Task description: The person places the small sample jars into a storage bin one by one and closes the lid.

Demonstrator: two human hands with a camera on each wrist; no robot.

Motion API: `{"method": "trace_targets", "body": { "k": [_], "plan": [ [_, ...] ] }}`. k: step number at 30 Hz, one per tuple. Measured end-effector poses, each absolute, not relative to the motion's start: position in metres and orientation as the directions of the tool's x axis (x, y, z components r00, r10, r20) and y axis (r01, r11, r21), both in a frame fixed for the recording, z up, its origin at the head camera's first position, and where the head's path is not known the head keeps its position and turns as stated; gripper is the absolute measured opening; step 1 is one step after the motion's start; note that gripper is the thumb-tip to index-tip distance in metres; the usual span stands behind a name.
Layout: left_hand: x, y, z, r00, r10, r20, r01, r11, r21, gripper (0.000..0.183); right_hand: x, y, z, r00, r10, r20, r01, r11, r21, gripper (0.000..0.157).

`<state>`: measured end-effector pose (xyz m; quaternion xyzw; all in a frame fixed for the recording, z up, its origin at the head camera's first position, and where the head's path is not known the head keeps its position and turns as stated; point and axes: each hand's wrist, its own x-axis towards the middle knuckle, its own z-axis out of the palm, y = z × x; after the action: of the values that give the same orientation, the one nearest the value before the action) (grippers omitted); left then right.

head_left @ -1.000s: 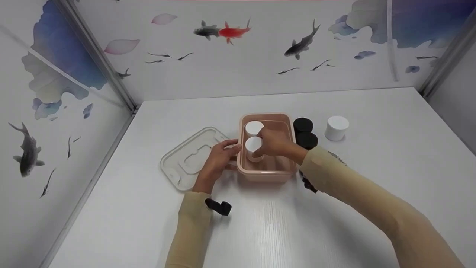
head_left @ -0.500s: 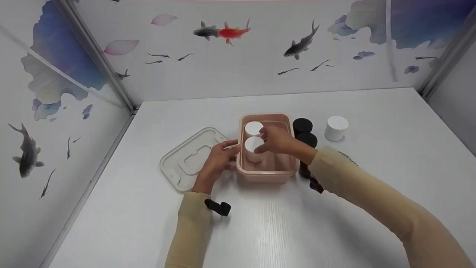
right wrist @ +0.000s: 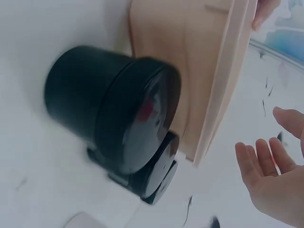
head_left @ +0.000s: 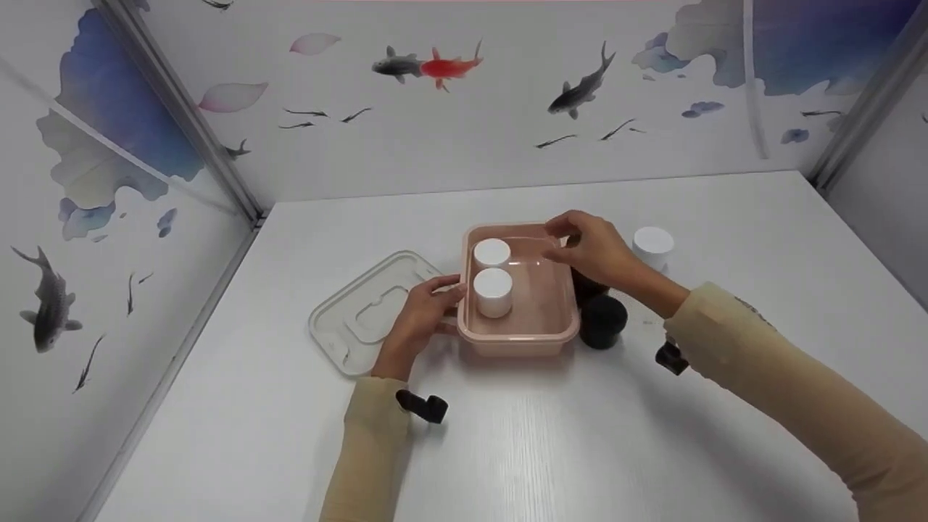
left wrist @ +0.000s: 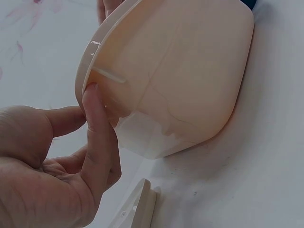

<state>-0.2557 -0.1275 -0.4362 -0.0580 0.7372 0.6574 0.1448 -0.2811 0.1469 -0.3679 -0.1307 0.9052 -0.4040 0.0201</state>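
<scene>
A pink plastic storage box (head_left: 518, 346) stands on the table. Inside it, along its left wall, two white lidded jars (head_left: 493, 290) stand one behind the other. My left hand (head_left: 422, 312) pinches the box's left rim; in the left wrist view its thumb and a finger (left wrist: 97, 118) meet at the lip. Above the box's right rim hovers my right hand (head_left: 594, 246), fingers loosely bent and holding nothing. Just below it, a row of black jars (head_left: 603, 320) lines the box's right side, partly hidden by the hand. The right wrist view shows those black jars (right wrist: 85, 90) beside the box wall.
Left of the box lies its translucent lid (head_left: 337, 330), flat on the table. Another white jar (head_left: 652, 243) stands to the right, behind the right forearm. Walls with painted fish (head_left: 580, 90) enclose the table at the back and sides.
My right hand has let go of the nearer white jar inside the box and moved right and up, over the right rim. The left hand keeps its place on the box.
</scene>
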Motion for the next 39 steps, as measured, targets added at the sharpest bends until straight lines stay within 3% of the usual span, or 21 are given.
{"method": "trace_targets", "body": {
  "k": [11,22,39],
  "plan": [
    [-0.259,-0.125,-0.436,-0.949,0.098,-0.299,-0.284,0.146,0.948,0.046,-0.287,0.212,-0.386,-0.959,-0.124,0.255,-0.276,0.618,-0.737,0.047],
    [-0.257,-0.128,-0.436,-0.947,0.091,-0.308,-0.293,0.152,0.944,0.047,-0.297,0.267,-0.416,-0.963,-0.005,0.269,-0.209,0.646,-0.735,0.055],
    [-0.257,-0.128,-0.437,-0.951,0.096,-0.294,-0.279,0.144,0.949,0.046,-0.315,0.293,-0.446,-0.996,0.023,-0.089,0.088,0.52,-0.85,0.099]
  ]
}}
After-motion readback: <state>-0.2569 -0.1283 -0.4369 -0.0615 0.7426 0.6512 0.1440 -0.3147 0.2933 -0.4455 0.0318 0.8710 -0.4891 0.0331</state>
